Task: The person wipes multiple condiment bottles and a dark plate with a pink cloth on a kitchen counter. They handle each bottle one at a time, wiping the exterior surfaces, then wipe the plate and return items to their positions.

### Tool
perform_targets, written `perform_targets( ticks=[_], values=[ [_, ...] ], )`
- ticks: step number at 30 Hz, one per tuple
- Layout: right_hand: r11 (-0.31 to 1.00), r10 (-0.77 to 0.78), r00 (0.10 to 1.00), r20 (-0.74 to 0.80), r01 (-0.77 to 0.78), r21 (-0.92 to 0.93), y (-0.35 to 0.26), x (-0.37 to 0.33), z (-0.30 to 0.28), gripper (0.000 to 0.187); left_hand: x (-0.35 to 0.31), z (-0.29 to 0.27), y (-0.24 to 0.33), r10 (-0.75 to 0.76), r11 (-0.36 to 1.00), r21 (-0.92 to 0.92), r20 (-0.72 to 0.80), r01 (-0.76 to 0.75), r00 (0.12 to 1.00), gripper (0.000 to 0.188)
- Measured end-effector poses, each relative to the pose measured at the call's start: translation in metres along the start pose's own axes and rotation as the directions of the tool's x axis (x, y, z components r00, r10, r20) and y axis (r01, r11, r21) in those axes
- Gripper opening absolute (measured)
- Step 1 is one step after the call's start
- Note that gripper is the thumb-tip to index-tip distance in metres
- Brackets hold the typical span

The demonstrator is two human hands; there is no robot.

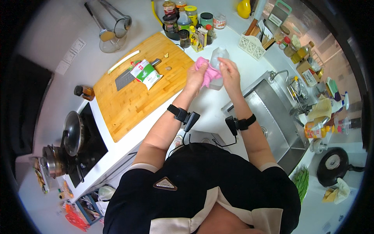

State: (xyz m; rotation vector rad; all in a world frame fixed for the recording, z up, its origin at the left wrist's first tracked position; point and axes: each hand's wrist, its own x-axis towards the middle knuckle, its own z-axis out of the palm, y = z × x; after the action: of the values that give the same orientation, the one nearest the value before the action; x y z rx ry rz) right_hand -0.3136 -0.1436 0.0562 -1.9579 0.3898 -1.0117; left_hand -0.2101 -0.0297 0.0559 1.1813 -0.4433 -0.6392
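My left hand (194, 77) is closed round a bunched pink cloth (210, 73), above the white counter right of the cutting board. Beside the cloth, my right hand (230, 74) has its fingers drawn together at the cloth's right edge; what they pinch, if anything, is too small to make out. Behind both hands is a translucent plastic container (221, 54), partly covered by the fingers and cloth. On the wooden cutting board (136, 107) to the left lie a cleaver (125, 80), a green and white packet (146, 74) over it, and a pale green stalk (124, 61).
A steel sink (272, 113) lies to the right, with jars and bottles beyond it. Sauce bottles (183, 21) crowd the board's far edge. A white basket (252, 46) stands behind the sink. At left are a lidded pan (73, 132) and a dark hob (93, 136).
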Motion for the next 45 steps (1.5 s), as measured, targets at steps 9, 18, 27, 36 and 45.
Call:
perform_targets(
  ticks=[9, 18, 27, 36, 45],
  values=[
    [0.909, 0.224, 0.972, 0.069, -0.183, -0.375, 0.013, 0.023, 0.018, 0.055, 0.022, -0.028, -0.015, -0.009, 0.998, -0.055, -0.258, -0.005, 0.966, 0.025],
    [0.921, 0.253, 0.966, 0.048, -0.225, -0.319, 0.023, 0.0, 0.022, 0.037, 0.055, 0.018, -0.08, 0.395, 0.824, 0.457, -0.042, -0.334, 0.918, 0.049],
    [0.944, 0.22, 0.973, -0.065, -0.23, -0.236, 0.027, -0.002, 0.029, 0.033, 0.043, 0.006, -0.13, 0.003, 1.0, -0.012, -0.106, -0.005, 0.994, 0.063],
    [0.949, 0.23, 0.969, -0.086, -0.243, -0.199, 0.025, -0.001, 0.032, 0.03, 0.023, -0.022, -0.142, -0.216, 0.976, 0.013, -0.037, 0.216, 0.976, 0.063],
    [0.952, 0.201, 0.974, -0.103, -0.219, -0.212, 0.017, 0.001, 0.034, 0.03, 0.09, -0.012, -0.072, 0.092, 0.992, -0.104, 0.292, -0.064, 0.952, 0.052]
  ],
)
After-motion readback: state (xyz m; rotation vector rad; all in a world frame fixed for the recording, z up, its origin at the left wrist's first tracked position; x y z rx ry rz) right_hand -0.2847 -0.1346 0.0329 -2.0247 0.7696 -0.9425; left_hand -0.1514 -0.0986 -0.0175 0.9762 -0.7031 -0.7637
